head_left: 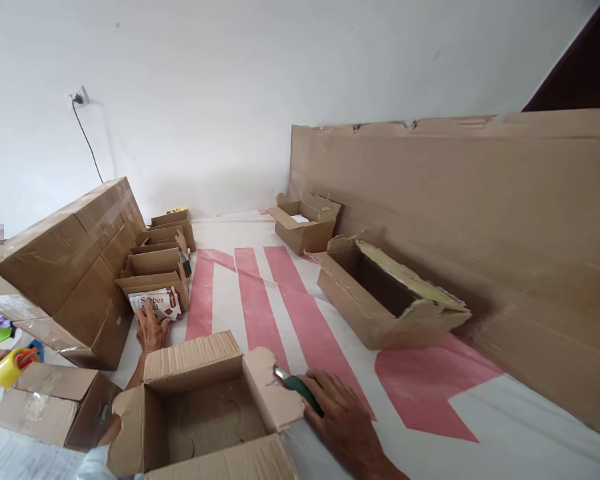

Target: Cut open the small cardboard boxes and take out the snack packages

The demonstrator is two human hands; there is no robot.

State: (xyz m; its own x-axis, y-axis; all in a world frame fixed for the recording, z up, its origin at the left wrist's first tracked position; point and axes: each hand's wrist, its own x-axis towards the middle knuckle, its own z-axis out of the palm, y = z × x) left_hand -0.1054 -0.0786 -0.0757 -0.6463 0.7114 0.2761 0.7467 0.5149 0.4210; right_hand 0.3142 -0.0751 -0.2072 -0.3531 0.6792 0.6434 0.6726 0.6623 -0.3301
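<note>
An open cardboard box [207,417] with its flaps folded out stands directly before me, bare inside. My left hand [151,331] reaches past its far left side, fingers apart against the front of white and brown printed packets [157,303]. Those packets lean on a cardboard divider at the near end of a row of small brown boxes [155,263]. At the box's right flap, my right hand [343,413] is closed round a green-handled utility knife [303,392], its metal tip over the flap.
Large taped cartons [75,260] stand at left. Beside them is a closed carton [55,403], where another person's hand holds a yellow tape dispenser [13,367]. Two open boxes, a long one [360,313] and a smaller one [305,237], sit along a cardboard panel [455,200].
</note>
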